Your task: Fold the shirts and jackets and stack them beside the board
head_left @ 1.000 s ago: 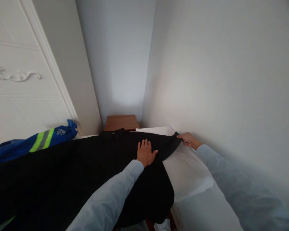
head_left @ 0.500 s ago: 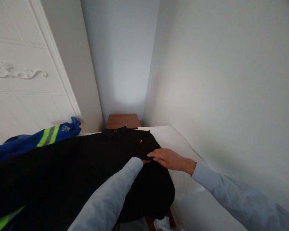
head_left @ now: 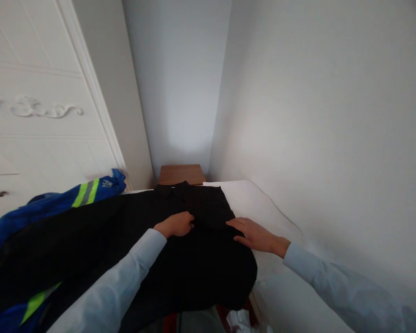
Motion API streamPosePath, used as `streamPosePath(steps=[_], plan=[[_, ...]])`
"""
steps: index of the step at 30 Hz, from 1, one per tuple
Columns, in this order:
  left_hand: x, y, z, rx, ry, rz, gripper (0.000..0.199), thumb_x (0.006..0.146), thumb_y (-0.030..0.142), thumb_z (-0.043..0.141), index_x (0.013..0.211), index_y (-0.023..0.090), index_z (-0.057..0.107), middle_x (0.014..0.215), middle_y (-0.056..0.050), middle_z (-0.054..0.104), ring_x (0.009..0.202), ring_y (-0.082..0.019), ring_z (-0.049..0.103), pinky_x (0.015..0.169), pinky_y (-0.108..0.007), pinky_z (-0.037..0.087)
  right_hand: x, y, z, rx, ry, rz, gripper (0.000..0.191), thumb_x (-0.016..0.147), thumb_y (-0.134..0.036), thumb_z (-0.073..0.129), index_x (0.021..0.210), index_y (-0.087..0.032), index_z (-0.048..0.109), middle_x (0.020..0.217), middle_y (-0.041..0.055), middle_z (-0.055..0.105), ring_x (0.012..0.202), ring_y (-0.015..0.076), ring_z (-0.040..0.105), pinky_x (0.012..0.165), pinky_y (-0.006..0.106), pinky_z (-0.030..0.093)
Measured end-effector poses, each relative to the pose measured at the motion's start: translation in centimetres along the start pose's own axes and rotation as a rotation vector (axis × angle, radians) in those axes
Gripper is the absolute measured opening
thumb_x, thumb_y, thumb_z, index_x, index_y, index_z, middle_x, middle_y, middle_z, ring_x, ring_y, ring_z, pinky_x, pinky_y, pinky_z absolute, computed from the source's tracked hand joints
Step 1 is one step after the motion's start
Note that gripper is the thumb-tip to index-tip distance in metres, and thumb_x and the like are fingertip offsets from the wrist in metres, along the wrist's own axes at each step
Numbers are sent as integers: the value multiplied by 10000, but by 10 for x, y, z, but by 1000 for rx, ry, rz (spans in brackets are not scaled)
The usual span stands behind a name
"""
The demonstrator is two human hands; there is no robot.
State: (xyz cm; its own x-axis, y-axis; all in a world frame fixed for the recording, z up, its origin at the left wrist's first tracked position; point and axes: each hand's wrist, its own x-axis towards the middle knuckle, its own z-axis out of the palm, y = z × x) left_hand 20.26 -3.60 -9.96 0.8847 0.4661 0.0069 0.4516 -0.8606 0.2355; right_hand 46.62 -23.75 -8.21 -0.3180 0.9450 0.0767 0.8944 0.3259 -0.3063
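Observation:
A black collared shirt (head_left: pixel 197 259) lies spread out, its collar at the far end. My left hand (head_left: pixel 176 225) is closed on the middle of the shirt, fingertips curled into the dark cloth. At the shirt's right edge, my right hand (head_left: pixel 254 234) rests with fingers stretched out and thumb apart, touching the fabric. A blue garment (head_left: pixel 60 200) with yellow-green and grey bands lies at the left, partly covered by the black cloth. Folds around my left fingertips are hard to make out in the dark fabric.
White bedding (head_left: pixel 244 192) shows beyond and right of the shirt, against the pale wall (head_left: pixel 315 115). A brown wooden top (head_left: pixel 182 174) stands in the corner. At the left rises a white wardrobe (head_left: pixel 52 88). Crumpled white material (head_left: pixel 238 319) is low in front.
My left hand has moved left from beside my right hand to the shirt's middle. My right hand has shifted slightly right and its fingers have spread. The view has turned a little left.

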Motion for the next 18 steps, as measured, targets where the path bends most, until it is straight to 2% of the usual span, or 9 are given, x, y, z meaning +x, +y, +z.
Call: streamPosePath(steps=[2, 4, 5, 7, 9, 11, 13, 15, 18], plan=[[-13, 4, -15, -1, -38, -135, 374, 930, 306, 419, 1099, 229, 744, 1103, -117, 756, 1017, -310, 714, 899, -452, 547, -1, 2, 4, -49, 42, 3, 480, 950, -238, 550, 1429, -209, 527, 1395, 148, 595, 1290, 286, 551, 1103, 500, 448], [-19, 13, -26, 9, 64, -277, 410, 943, 266, 368, 1153, 212, 716, 1123, -134, 743, 1039, -316, 707, 906, -468, 540, 0, 4, 6, -93, 123, 41, 460, 933, -193, 540, 1392, -203, 555, 1376, 155, 591, 1268, 287, 555, 1078, 502, 465], [-19, 19, -30, 15, 131, -293, 422, 936, 244, 371, 1212, 199, 686, 1176, -145, 725, 1093, -318, 688, 936, -471, 529, 1, 5, 6, -114, 161, 67, 446, 924, -180, 541, 1369, -203, 571, 1357, 156, 593, 1247, 285, 561, 1058, 498, 478], [-16, 28, -30, 26, 187, -178, 511, 881, 204, 445, 1374, 168, 574, 1388, -162, 614, 1298, -327, 567, 1047, -475, 470, 4, 5, 6, -162, 195, 103, 381, 917, -160, 544, 1287, -204, 626, 1274, 147, 620, 1165, 273, 591, 994, 467, 513], [-12, 33, -24, 30, 135, 22, 714, 793, 163, 536, 1499, 157, 430, 1566, -148, 438, 1473, -325, 354, 1164, -487, 354, 6, 6, 4, -223, 176, 109, 278, 929, -143, 532, 1150, -196, 691, 1150, 129, 654, 1049, 255, 619, 915, 424, 531], [-8, 34, -15, 19, 74, 127, 808, 751, 143, 579, 1532, 154, 373, 1586, -143, 409, 1509, -323, 274, 1213, -514, 265, 6, 7, 3, -287, 143, 103, 228, 944, -131, 517, 1027, -184, 723, 1039, 114, 671, 953, 240, 628, 851, 393, 525], [-6, 33, -10, -8, 76, 131, 731, 778, 145, 587, 1493, 136, 435, 1482, -163, 527, 1436, -319, 401, 1200, -505, 290, 4, 10, 3, -327, 121, 87, 227, 952, -124, 512, 982, -181, 730, 983, 103, 679, 911, 232, 629, 825, 378, 509], [-6, 33, -10, -22, 99, 136, 577, 812, 132, 573, 1389, 136, 562, 1317, -160, 642, 1275, -299, 553, 1133, -459, 388, 1, 13, 4, -326, 103, 53, 229, 949, -115, 517, 996, -184, 730, 977, 97, 689, 914, 231, 630, 824, 374, 499], [-11, 31, -17, 4, 97, 192, 380, 808, 92, 568, 1150, 170, 715, 1095, -123, 704, 1087, -276, 627, 996, -413, 483, -3, 17, 7, -290, 85, 8, 247, 933, -97, 517, 1034, -182, 726, 1008, 101, 703, 939, 240, 633, 841, 386, 497]])
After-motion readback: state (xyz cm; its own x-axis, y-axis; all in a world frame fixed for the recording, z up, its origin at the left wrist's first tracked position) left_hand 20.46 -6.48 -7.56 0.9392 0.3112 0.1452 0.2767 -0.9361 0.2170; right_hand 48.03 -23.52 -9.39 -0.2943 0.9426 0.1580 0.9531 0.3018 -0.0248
